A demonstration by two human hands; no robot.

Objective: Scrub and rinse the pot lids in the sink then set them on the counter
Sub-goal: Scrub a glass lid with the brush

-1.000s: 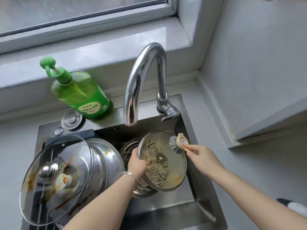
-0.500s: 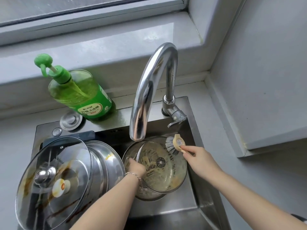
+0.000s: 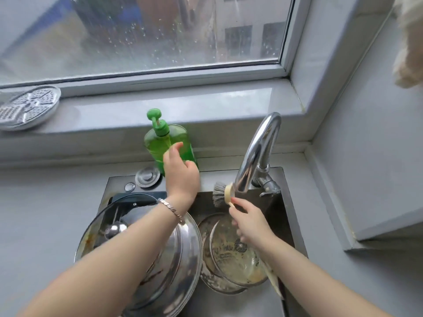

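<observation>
A small glass pot lid (image 3: 235, 259), smeared with soapy grime, lies in the steel sink (image 3: 278, 202) on top of a metal lid (image 3: 212, 277). My right hand (image 3: 248, 223) holds a wooden dish brush (image 3: 223, 193) raised above that lid, just under the faucet spout. My left hand (image 3: 180, 172) is stretched out, fingers relaxed, right in front of the green dish soap bottle (image 3: 160, 143); whether it touches the bottle is unclear. A large glass lid (image 3: 109, 227) and a large steel lid (image 3: 183, 255) lean at the sink's left, partly under my left forearm.
The chrome faucet (image 3: 258, 152) arches over the sink's back right. A round drain plug (image 3: 147, 177) sits on the sink deck. A perforated metal plate (image 3: 28, 106) rests on the windowsill at left. Grey counter (image 3: 45, 213) flanks the sink; a wall corner stands at right.
My left hand let go of the small glass lid, which now lies in the sink, and reached up to the soap bottle. My right hand lifted the brush off the lid. The camera tilted up.
</observation>
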